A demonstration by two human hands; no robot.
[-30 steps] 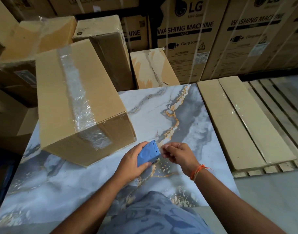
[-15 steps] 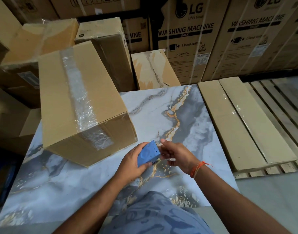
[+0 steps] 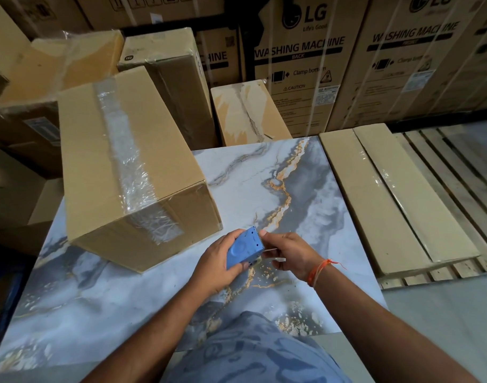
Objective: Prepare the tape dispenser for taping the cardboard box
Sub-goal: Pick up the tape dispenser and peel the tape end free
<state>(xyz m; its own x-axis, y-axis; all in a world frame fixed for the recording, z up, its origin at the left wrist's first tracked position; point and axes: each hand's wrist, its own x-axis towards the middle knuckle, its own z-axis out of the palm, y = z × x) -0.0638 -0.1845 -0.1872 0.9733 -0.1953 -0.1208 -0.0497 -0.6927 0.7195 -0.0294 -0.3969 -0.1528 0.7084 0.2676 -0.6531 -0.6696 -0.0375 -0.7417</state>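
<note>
A small blue tape dispenser (image 3: 243,248) is held above the marbled tabletop (image 3: 305,194), with my left hand (image 3: 218,264) wrapped around its left side. My right hand (image 3: 287,254) is at the dispenser's toothed right edge, thumb and fingers pinching a thin strip of clear tape there. The roll itself is hidden inside the blue housing. The cardboard box (image 3: 126,172) lies on the table just left of my hands, with clear tape running along its top seam and down its near end.
Flat wrapped cartons (image 3: 397,194) lie on a wooden pallet to the right of the table. More brown boxes stand behind and left of the table, and big washing machine cartons (image 3: 300,67) form a wall at the back. My blue patterned clothing (image 3: 250,352) fills the bottom centre.
My right hand has opened from a loose fist and moved in against the dispenser's toothed edge, now pinching the tape end. The left hand keeps the dispenser in place.
</note>
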